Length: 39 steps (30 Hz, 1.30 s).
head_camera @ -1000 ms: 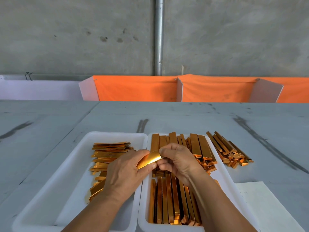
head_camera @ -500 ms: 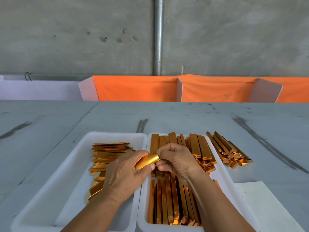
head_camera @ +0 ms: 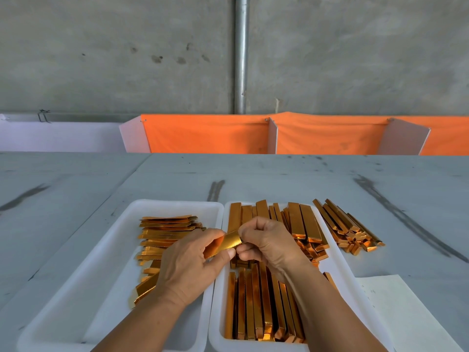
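I see the strip (head_camera: 223, 243) in the air where the left tray (head_camera: 114, 288) meets the right tray (head_camera: 253, 345), its long axis running from 8 o'clock to 2 o'clock. The left hand (head_camera: 189, 262) pinches the 8 o'clock part between thumb and fingers. The right hand (head_camera: 269, 243) curls its fingertips onto the 2 o'clock end, so I judge the next fold is the right hand's.

**Bare concrete, orange screen**

A grey concrete wall (head_camera: 101, 59) fills the back, marked with a few dark spots, and a vertical metal pipe (head_camera: 241, 54) runs down its middle. Below, an orange cloth (head_camera: 208, 134) hangs pinned across white partition panels (head_camera: 403, 138) — a pale board (head_camera: 58, 137) continues the line at left. The grey table top (head_camera: 279, 179) carries long dark scuff marks (head_camera: 406, 219). Light is soft and even.
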Each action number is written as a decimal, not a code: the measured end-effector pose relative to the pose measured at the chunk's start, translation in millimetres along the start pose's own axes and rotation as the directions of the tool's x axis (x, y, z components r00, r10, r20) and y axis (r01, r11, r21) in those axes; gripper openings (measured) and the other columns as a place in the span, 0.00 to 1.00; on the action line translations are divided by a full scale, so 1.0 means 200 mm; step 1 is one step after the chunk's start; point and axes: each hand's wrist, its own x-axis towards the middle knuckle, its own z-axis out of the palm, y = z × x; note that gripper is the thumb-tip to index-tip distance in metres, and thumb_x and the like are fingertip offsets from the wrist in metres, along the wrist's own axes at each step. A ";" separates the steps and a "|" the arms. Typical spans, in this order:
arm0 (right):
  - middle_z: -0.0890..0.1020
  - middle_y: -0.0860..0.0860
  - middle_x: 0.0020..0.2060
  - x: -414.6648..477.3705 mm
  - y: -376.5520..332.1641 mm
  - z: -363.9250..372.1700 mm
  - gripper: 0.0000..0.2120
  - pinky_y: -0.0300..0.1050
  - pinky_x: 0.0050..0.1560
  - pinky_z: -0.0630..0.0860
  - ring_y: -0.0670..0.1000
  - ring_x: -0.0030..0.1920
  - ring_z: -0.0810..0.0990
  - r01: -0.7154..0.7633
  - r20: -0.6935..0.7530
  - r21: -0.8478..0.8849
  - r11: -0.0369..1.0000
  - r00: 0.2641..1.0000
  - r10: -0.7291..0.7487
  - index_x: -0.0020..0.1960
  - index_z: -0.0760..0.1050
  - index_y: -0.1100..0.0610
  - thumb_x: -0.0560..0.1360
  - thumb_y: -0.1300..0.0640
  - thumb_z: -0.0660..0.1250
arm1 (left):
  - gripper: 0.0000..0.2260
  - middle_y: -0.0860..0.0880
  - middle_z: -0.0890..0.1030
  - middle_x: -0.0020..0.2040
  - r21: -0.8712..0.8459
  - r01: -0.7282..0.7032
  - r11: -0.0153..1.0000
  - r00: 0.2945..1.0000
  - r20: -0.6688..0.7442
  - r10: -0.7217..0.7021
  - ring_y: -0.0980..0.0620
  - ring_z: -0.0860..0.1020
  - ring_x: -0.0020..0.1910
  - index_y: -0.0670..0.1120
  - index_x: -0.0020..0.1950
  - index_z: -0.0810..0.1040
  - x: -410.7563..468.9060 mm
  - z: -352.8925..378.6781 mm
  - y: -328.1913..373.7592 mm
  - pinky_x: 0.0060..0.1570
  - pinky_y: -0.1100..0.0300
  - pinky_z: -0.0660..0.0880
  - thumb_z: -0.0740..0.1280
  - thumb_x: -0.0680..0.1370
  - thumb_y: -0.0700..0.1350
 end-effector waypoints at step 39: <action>0.83 0.59 0.38 0.00 0.04 0.03 0.08 0.38 0.33 0.78 0.49 0.33 0.79 0.169 0.062 0.100 0.981 0.983 -0.175 0.52 0.85 0.57 0.76 0.64 0.70 | 0.18 0.56 0.77 0.45 -0.054 0.087 0.995 0.992 -0.083 -0.092 0.56 0.76 0.43 0.54 0.59 0.75 0.01 -0.02 0.04 0.42 0.57 0.77 0.63 0.75 0.62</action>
